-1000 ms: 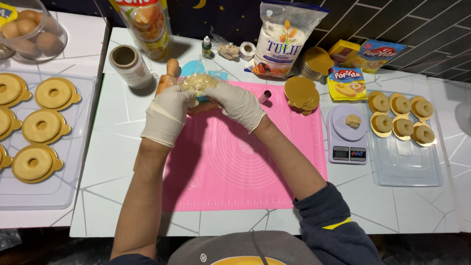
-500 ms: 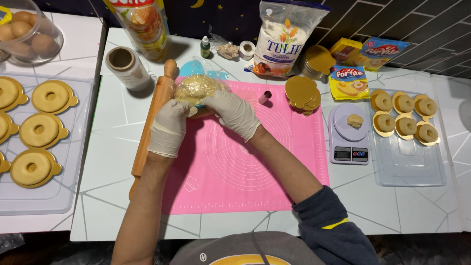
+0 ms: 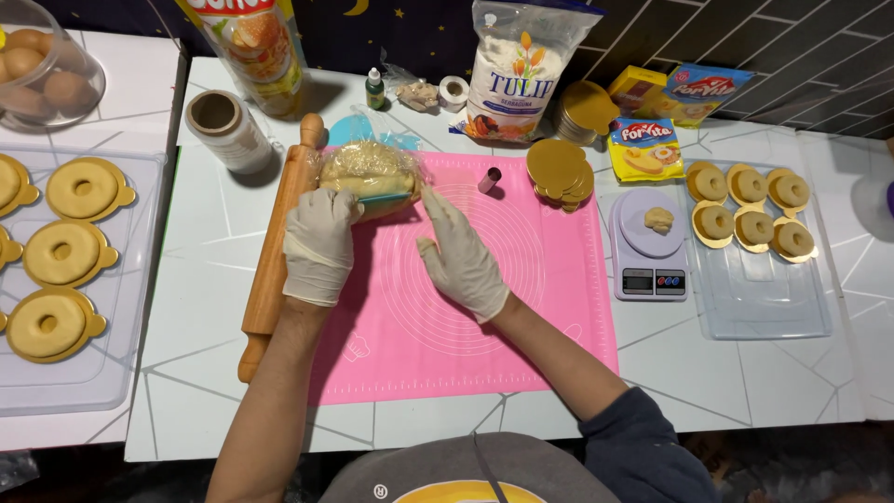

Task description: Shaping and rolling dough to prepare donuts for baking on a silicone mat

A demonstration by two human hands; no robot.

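Observation:
A lump of pale dough in clear plastic wrap [image 3: 368,172] rests at the far left corner of the pink silicone mat [image 3: 521,307]. My gloved left hand [image 3: 318,244] grips its near left side. My gloved right hand [image 3: 460,259] lies flat on the mat beside it, fingers together, the fingertips touching the wrap's right edge. A wooden rolling pin [image 3: 272,256] lies along the mat's left edge, just left of my left hand.
A small metal cutter [image 3: 489,180] and stacked gold discs [image 3: 560,172] sit at the mat's far right. A scale with a dough ball [image 3: 649,242], trays of ring-shaped pastries [image 3: 754,279] [image 3: 65,251], a flour bag [image 3: 518,70], a film roll [image 3: 223,126] and an oil pouch [image 3: 256,51] surround it.
The wrapped dough has come down from between both hands onto the mat. My right hand has let go and now lies flat beside it.

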